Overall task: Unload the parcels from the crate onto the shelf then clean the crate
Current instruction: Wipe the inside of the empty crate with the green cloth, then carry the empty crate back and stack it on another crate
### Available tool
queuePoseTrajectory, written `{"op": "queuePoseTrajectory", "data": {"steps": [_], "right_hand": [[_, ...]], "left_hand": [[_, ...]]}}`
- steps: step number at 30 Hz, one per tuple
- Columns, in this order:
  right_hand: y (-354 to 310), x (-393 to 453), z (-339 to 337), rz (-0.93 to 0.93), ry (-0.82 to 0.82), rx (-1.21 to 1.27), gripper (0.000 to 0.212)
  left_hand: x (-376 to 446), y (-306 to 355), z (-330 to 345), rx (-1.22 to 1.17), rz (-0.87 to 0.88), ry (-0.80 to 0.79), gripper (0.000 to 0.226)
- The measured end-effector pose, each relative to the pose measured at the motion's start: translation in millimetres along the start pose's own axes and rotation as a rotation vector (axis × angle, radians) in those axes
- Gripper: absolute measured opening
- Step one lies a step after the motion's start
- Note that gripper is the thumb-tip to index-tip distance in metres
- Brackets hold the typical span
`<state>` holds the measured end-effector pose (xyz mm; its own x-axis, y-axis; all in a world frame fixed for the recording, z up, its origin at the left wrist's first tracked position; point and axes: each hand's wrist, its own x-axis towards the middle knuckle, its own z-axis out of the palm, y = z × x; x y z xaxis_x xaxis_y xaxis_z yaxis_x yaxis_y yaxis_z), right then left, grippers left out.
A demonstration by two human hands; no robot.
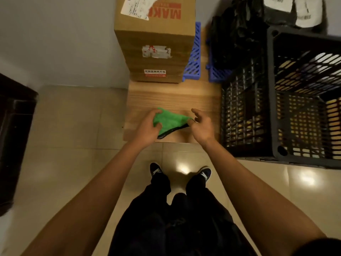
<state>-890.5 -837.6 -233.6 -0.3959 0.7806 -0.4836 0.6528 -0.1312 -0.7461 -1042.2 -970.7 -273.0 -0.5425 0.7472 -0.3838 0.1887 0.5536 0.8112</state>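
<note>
A low wooden shelf board (pixel 171 97) ran from centre frame toward 12 o'clock. On its far end, at 12 o'clock, stood a tall cardboard box (pixel 155 39) bearing torn labels. Just beside it, toward 1 o'clock, blue plastic lattice pieces (pixel 193 60) rested on the wood. Black plastic-wrapped parcels (pixel 236 32) sat at 1 o'clock. A black slatted crate (pixel 276 100) occupied 3 o'clock, its base partly on the tiled floor (pixel 70 122).

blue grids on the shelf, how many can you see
2. One blue grid leans beside the cardboard box; the other sits partly under the black bags by the crate. More may be hidden.
</note>
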Motion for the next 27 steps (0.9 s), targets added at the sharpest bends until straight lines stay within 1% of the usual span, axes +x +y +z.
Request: {"op": "queuePoseTrajectory", "data": {"steps": [3,6,9,11,14,17,19,22,27], "right_hand": [[2.5,-13.9,-6.2,-0.029,0.018,-0.014,0.048],[-5.0,-35.0,-16.3,-0.116,0.024,-0.027,0.045],[-13.2,-63.0,-30.8,-0.209,0.034,-0.075,0.044],[-18.1,-83.7,-44.9,-0.309,0.061,-0.118,0.043],[-23.0,-116.8,-69.1,-0.489,0.173,-0.148,0.040],[-19.7,-147.6,-95.6,-0.600,0.349,-0.096,0.038],[-11.9,-162.5,-113.7,-0.611,0.459,-0.030,0.036],[9.8,-177.7,-139.3,-0.557,0.587,0.050,0.034],[61.1,-185.6,-177.3,-0.330,0.823,0.226,0.032]], "left_hand": [[1.6,1.4,-4.4,0.043,-0.010,-0.007,0.047],[1.7,10.1,-9.7,0.072,0.023,0.002,0.044],[-1.0,32.5,-14.1,0.087,0.084,0.007,0.038],[-4.1,54.3,-14.6,0.090,0.158,0.013,0.037],[-10.5,91.4,-7.7,0.092,0.254,0.018,0.036],[-24.8,129.0,6.1,0.080,0.365,-0.020,0.031],[-35.5,151.8,16.0,0.065,0.405,-0.042,0.031],[-51.7,182.5,31.8,0.089,0.470,-0.068,0.032],[-65.6,226.5,58.7,0.189,0.575,-0.094,0.029]]}}
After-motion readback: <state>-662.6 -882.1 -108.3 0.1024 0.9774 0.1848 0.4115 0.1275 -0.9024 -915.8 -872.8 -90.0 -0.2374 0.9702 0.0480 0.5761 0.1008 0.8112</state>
